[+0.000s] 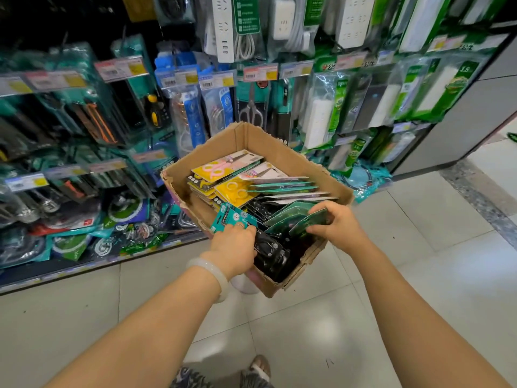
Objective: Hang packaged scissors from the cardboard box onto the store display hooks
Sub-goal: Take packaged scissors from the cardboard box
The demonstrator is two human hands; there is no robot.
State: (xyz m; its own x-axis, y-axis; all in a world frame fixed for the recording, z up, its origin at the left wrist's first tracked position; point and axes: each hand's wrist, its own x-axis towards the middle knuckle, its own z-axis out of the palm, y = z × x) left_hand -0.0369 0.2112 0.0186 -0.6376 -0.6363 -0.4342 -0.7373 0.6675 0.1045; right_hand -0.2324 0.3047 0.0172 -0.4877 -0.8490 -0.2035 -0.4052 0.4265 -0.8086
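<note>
In the head view, an open brown cardboard box (282, 147) stands before the display rack of hanging packaged goods (251, 102), filled with carded scissors in yellow (232, 191) and teal packs. The left hand (233, 242) pinches teal scissor cards (229, 217) at the box's near-left edge; the right hand (334, 225) grips a dark green card (314, 221) inside it.
</note>
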